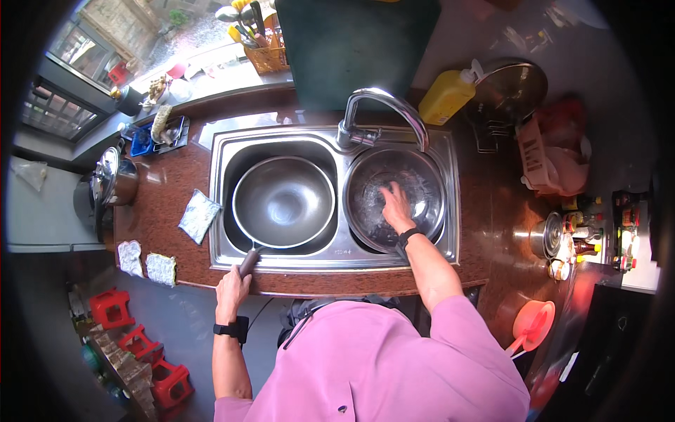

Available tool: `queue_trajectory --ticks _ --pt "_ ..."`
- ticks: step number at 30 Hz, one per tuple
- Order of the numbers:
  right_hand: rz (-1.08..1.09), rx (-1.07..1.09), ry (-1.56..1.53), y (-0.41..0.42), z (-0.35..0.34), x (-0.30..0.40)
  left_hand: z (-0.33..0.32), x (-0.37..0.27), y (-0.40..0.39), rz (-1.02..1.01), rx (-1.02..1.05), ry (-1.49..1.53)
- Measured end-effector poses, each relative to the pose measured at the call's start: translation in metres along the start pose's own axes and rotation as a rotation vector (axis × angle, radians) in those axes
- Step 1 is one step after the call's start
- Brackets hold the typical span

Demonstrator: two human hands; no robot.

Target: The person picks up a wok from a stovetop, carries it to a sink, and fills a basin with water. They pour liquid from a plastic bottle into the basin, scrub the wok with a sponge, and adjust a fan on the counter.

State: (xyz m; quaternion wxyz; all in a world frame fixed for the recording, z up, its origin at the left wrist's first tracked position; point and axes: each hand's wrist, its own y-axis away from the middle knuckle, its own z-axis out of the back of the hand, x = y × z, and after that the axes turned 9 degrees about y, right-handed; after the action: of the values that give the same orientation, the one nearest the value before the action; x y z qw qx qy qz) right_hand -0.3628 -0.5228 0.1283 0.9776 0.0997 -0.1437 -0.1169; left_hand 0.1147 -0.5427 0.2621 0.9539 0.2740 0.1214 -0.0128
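My left hand (232, 290) grips the dark handle (249, 262) of a wide metal wok (283, 201). The wok rests in the left bowl of a steel double sink (274, 262), tilted a little, its inside shiny and bare. My right hand (396, 207) reaches into a round metal basin (364, 232) in the right bowl, fingers apart. Whitish suds or splashed water shows around those fingertips; whether they touch the basin's bottom I cannot tell. Over the basin's far right edge arches a chrome faucet (385, 95).
A silvery scrub pad (199, 216) lies left of the sink; two pale cloth pads (153, 266) sit near the counter's front edge. Behind the faucet stand a yellow bottle (448, 97) and a dark green board (353, 53). A pressure cooker (118, 176) stands left, a pink basket (551, 158) right.
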Motion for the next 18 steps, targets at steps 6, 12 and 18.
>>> queue_trajectory --ticks 6,12,18 --pt "-0.167 0.116 -0.625 -0.008 0.009 -0.015 0.0 -0.004 -0.001 0.013 -0.013 0.016" --pt "-0.348 0.207 -1.565 0.017 0.045 -0.028 0.005 -0.011 0.0 0.043 -0.006 0.058" --pt "-0.31 0.097 -1.337 0.03 0.038 -0.033 0.003 -0.007 0.003 0.02 -0.026 0.059"
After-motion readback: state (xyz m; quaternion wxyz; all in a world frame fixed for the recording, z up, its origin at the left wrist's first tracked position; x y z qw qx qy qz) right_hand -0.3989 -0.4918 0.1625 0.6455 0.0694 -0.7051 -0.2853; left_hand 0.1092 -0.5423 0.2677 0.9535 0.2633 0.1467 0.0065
